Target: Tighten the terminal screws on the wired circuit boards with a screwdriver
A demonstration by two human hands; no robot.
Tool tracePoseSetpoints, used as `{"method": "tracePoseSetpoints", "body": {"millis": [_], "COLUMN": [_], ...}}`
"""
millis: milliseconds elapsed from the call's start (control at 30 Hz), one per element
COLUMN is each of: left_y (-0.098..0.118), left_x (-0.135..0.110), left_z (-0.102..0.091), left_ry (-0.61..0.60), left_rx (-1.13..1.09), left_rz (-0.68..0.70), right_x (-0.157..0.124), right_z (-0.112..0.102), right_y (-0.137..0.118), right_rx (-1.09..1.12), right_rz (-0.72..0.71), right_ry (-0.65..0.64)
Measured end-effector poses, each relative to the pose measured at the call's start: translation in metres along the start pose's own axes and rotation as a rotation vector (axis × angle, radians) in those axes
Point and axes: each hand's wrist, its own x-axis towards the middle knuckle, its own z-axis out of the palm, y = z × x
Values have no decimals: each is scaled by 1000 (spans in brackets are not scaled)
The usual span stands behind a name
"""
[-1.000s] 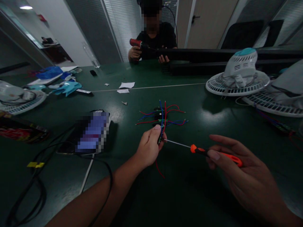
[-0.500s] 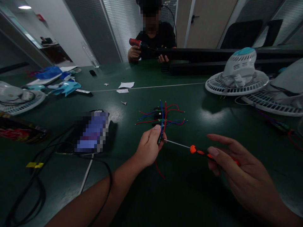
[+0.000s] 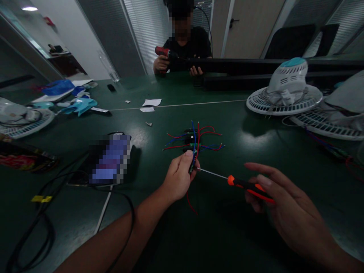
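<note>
Between the thumb and fingers of my left hand (image 3: 179, 175) is a small green circuit board (image 3: 192, 166) with red and blue wires, mostly covered by the hand. My right hand (image 3: 287, 201) grips the rear of an orange and black screwdriver (image 3: 250, 187) between thumb and fingers, the index finger stretched out above the handle. The thin metal shaft points left, its tip meeting the board's edge beside my left fingers. Just beyond lie several similar wired boards (image 3: 195, 145), their red and blue wires spread to both sides.
A phone (image 3: 110, 159) and black cables (image 3: 45, 223) lie to the left. White fan-like units (image 3: 284, 102) stand at right, another at far left. Across the green table (image 3: 222, 117), a person holds a red power drill (image 3: 162, 52) against a long black bar (image 3: 227, 66).
The screwdriver's handle has turned about its axis, showing a different side. My right hand has shifted slightly left along it, its thumb moving over the handle. My left hand has stayed still.
</note>
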Motion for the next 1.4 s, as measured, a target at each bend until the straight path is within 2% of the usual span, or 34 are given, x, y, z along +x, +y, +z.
{"method": "tracePoseSetpoints", "body": {"millis": [100,167,367,633,933,1000,1167,1400], "left_y": [0,1,2,0,3,3,7,8], "left_x": [0,-1,-1,-1,0,-1,-1,2], "left_z": [1,0,0,0,1,1,1,-3], "left_ry": [19,15,14,8,20,14,12,-82], "left_rx": [0,4,24,40,13,18,26,56], "left_rz": [-11,-13,-20,-23,-36,-37,-40,-38], "right_x": [-1,-1,0,1,2,2,4,9], "right_z": [1,3,1,1,2,3,4,3], "right_y": [-5,-8,-4,-6,-9,-11,-14,-14], "right_rx": [-130,-193,-152,-115,-245,-236,-279,-303], "right_rz": [46,26,-54,-110,-159,-165,-64,-131], "right_ry": [-3,8,-19,52,119,98,-62,-52]}}
